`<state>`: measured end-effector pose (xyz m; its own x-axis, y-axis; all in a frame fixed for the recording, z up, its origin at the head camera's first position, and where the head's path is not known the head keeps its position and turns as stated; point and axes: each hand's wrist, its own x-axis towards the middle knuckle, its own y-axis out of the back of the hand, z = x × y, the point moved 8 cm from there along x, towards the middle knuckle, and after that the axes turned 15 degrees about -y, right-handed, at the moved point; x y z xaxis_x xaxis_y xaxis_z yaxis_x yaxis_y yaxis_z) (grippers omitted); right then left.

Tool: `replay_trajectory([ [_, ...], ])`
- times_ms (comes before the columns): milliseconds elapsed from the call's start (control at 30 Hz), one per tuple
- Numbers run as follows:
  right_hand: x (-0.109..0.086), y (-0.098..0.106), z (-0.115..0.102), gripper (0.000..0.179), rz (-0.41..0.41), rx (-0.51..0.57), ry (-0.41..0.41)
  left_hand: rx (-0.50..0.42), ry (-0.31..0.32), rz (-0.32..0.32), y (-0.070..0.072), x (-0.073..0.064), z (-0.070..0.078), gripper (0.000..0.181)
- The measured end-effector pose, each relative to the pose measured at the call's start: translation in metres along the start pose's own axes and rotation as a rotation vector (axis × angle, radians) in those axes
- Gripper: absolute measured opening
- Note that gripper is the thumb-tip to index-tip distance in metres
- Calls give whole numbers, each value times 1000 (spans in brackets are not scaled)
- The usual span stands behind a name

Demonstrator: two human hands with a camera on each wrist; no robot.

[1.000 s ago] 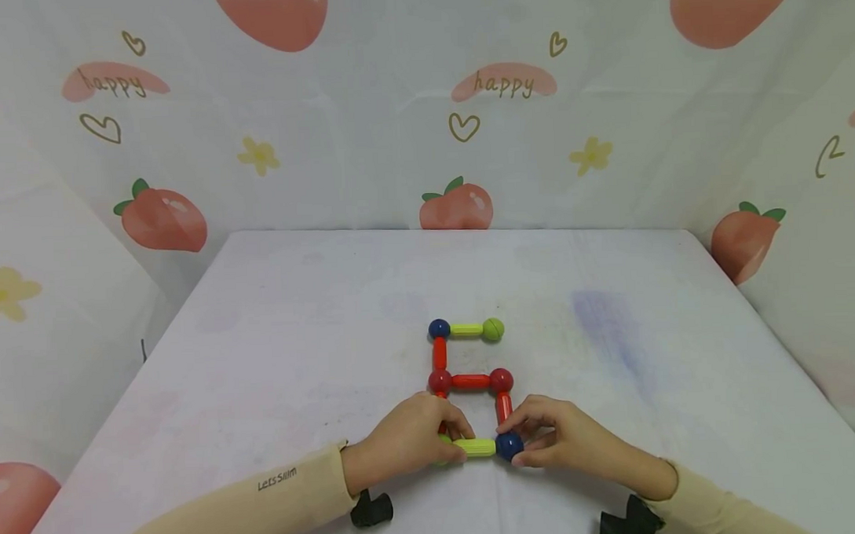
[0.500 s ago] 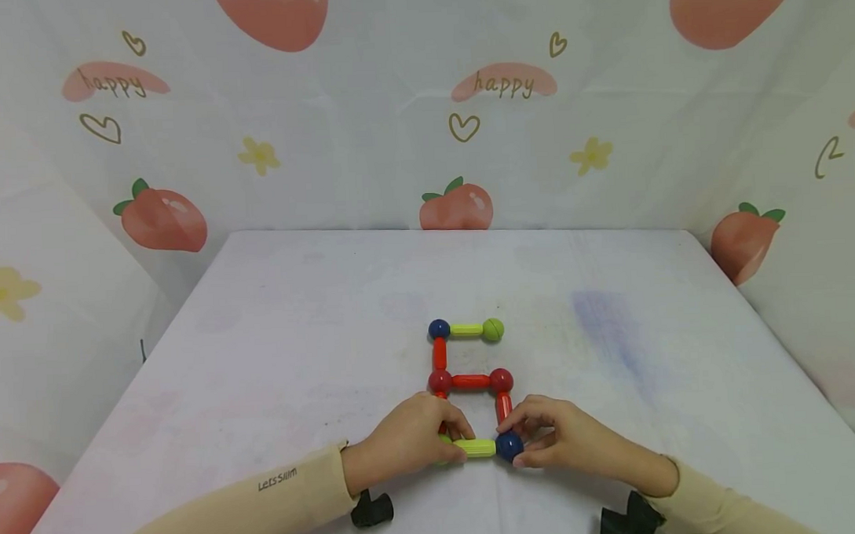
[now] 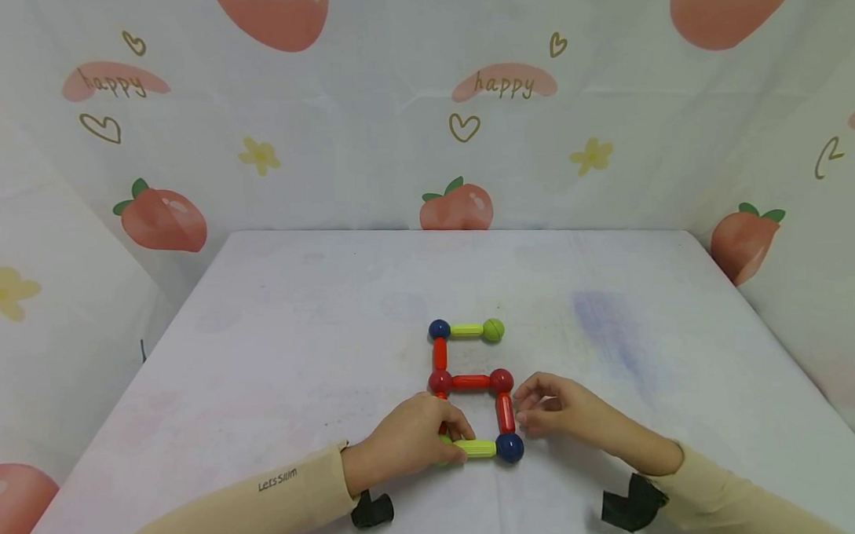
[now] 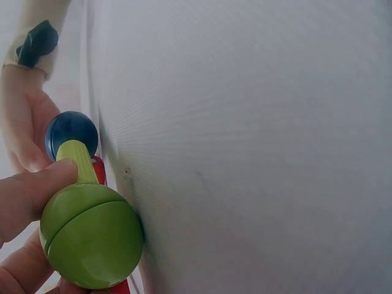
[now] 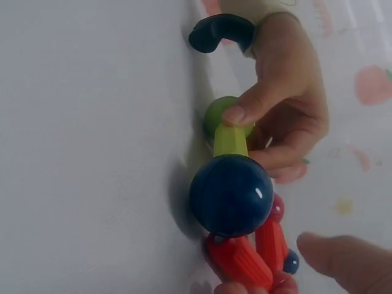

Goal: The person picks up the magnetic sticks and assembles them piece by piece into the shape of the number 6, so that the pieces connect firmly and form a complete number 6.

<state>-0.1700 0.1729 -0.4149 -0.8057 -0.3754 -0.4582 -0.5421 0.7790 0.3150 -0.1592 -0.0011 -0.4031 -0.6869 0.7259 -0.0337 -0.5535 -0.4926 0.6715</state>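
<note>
My left hand (image 3: 413,431) pinches a yellow-green magnetic rod (image 3: 479,448) where it meets a green ball (image 4: 92,242), largely hidden by the hand in the head view. A dark blue ball (image 3: 509,448) sits at the rod's other end. From it a red rod (image 3: 505,413) runs up to a red ball (image 3: 501,381). My right hand (image 3: 563,408) is just right of that red rod, fingers loosely bent, with its thumb (image 5: 337,254) apart and nothing gripped. Another red rod (image 3: 470,381) leads to a second red ball (image 3: 440,381); the left hand partly covers the rod below.
Further up the figure, a red rod (image 3: 440,354) joins a blue ball (image 3: 439,329), then a yellow-green rod (image 3: 466,329) and a green ball (image 3: 493,330). Everything lies on a white-covered table (image 3: 316,302), with a peach-print cloth (image 3: 367,143) hanging behind.
The right hand has let go of the lower blue ball and moved up and slightly right, beside the red rod. My left hand keeps its pinch; the figure holds its place.
</note>
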Motion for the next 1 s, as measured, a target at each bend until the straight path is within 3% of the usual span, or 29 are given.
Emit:
replay_trajectory([
  [100,4,-1,4,34,-21,57,-64,-3,1,0,0,0,0,17],
  [267,10,-3,5,37,-8,20,-130,-6,7,-5,0,0,0,16],
  [1000,25,-4,3,28,64,-48,-244,-8,21,-15,0,0,1,17],
])
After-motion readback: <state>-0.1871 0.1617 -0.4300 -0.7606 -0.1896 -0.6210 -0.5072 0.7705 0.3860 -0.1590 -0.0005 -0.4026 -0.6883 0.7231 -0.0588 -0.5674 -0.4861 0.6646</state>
